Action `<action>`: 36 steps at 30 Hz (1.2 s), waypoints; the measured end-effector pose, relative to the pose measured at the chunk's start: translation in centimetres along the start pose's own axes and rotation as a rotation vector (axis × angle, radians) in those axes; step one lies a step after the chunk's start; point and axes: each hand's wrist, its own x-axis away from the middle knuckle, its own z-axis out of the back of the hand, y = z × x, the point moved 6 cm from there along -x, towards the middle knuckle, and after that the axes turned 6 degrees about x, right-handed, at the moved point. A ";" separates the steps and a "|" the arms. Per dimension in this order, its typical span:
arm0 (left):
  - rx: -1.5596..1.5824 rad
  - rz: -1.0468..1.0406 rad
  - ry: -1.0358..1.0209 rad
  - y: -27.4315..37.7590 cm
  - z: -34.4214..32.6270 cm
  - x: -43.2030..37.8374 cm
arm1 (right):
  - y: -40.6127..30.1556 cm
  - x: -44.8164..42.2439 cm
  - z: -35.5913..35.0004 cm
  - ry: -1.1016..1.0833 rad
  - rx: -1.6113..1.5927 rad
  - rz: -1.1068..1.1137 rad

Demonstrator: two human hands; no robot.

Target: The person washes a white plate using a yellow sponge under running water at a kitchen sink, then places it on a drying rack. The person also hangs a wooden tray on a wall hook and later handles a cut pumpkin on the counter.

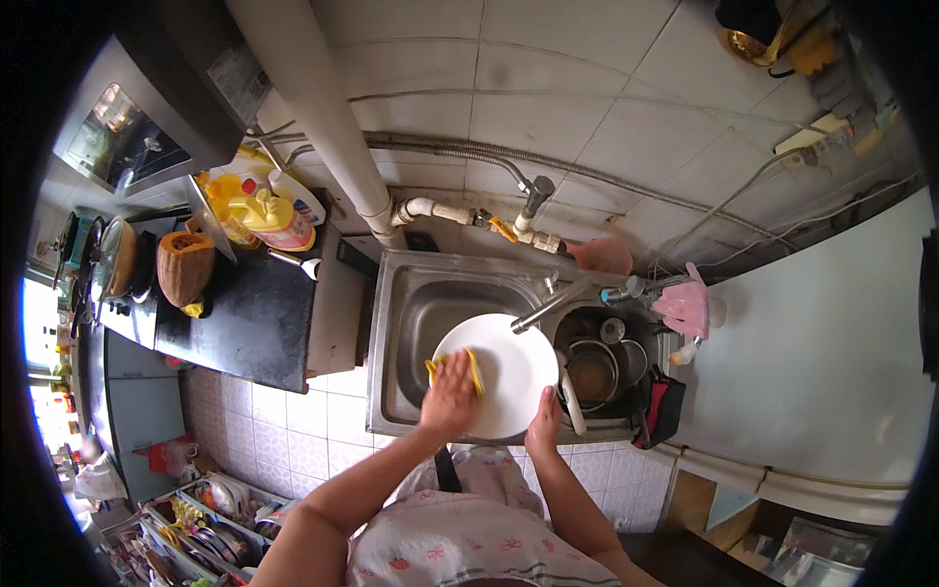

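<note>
A large white plate (513, 367) is held over the left basin of a stainless steel double sink (389, 345). My right hand (544, 425) grips its right rim, thumb on top and fingers hidden beneath. With my left hand (451, 392) I press a yellow cloth (475, 370) onto the plate's left part; the hand is slightly blurred. The metal faucet spout (550, 304) reaches over the plate's upper edge, and I cannot tell if water runs. To the right, pots (590, 373) with cloudy liquid and a white handle (572, 403) sit in the other basin.
A black counter (249, 323) on the left bears a cut pumpkin (185, 268), a white-handled peeler or scraper (297, 263) and yellow detergent bottles (271, 220). Pink gloves (682, 308) hang beside the faucet. A red-and-black bag (664, 407) hangs at the sink's right edge, near a white surface (799, 352).
</note>
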 end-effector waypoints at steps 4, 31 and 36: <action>0.128 -0.086 -0.038 0.9 -0.8 -3.5 | 0.2 2.1 -0.7 -0.229 0.318 0.004; 0.122 -0.143 -0.003 1.1 0.4 -4.6 | -1.5 1.2 2.3 -0.107 0.458 0.151; 0.236 -0.316 -0.166 6.7 -0.8 -2.5 | -0.7 -1.5 2.5 0.072 0.335 0.044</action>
